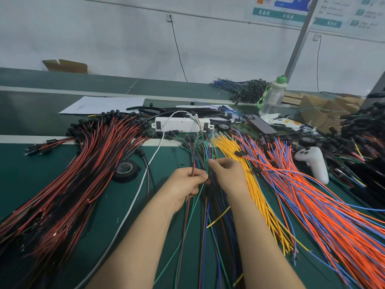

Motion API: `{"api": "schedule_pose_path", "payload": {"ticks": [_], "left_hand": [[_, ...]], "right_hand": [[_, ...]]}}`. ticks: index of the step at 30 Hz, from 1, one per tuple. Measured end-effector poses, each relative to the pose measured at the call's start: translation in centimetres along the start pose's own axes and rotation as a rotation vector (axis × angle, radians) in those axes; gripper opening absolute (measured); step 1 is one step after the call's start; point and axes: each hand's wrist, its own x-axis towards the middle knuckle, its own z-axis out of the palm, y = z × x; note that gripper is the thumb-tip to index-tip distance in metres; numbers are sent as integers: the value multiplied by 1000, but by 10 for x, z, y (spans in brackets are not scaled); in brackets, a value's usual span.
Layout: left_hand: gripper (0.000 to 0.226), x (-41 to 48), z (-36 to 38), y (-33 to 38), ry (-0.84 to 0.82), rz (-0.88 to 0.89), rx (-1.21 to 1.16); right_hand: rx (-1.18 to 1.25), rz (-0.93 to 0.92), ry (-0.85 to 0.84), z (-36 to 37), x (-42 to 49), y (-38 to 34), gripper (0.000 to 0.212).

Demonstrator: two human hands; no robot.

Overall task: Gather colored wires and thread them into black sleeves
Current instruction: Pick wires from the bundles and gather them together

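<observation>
My left hand (186,182) is closed around a small bunch of colored wires (200,151), red, green and blue, at the middle of the green bench. My right hand (227,174) pinches strands of the same bunch just to the right, fingertips touching the left hand's. The wires run up to black connectors near a white power strip (183,124) and trail down between my forearms. Black sleeves (187,111) lie behind the strip. Heaps lie around: red-and-black wires (83,174) left, yellow wires (250,180) and orange-and-blue wires (312,197) right.
A roll of black tape (126,170) sits left of my hands beside a white cable (143,182). A white controller (314,161), a phone (260,124), a water bottle (273,97), cardboard boxes (320,109) and paper sheets (104,104) stand farther back.
</observation>
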Motion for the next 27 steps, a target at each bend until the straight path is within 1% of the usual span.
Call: {"api": "schedule_pose_path", "payload": {"ticks": [4, 9, 11, 13, 15, 18, 19, 21, 24, 26, 27], "left_hand": [[14, 0, 1, 1, -2, 17, -25], [16, 0, 3, 2, 8, 9, -39], [18, 1, 2, 2, 18, 6, -45], [18, 2, 2, 1, 24, 8, -32], [17, 3, 2, -1, 28, 12, -7], [17, 5, 1, -3, 54, 29, 73], [17, 5, 1, -4, 62, 33, 102], [14, 5, 0, -4, 67, 42, 145], [14, 5, 0, -5, 77, 56, 185], [15, 4, 0, -4, 70, 54, 156], [16, 3, 0, -3, 61, 49, 120]], "right_hand": [[197, 50, 33, 1, 0, 1, 21], [295, 76, 16, 3, 1, 4, 19], [241, 86, 34, 5, 2, 5, 17], [147, 68, 87, 5, 4, 5, 10], [67, 12, 125, 3, 5, 6, 16], [-120, -75, 100, -1, 3, 3, 4], [-150, -93, 81, -1, 2, 2, 9], [-155, -101, 45, -1, 1, 2, 21], [-192, -88, 36, 0, 1, 0, 24], [-131, -68, 35, 0, 2, 1, 27], [-52, -42, 25, 1, 2, 1, 29]]}}
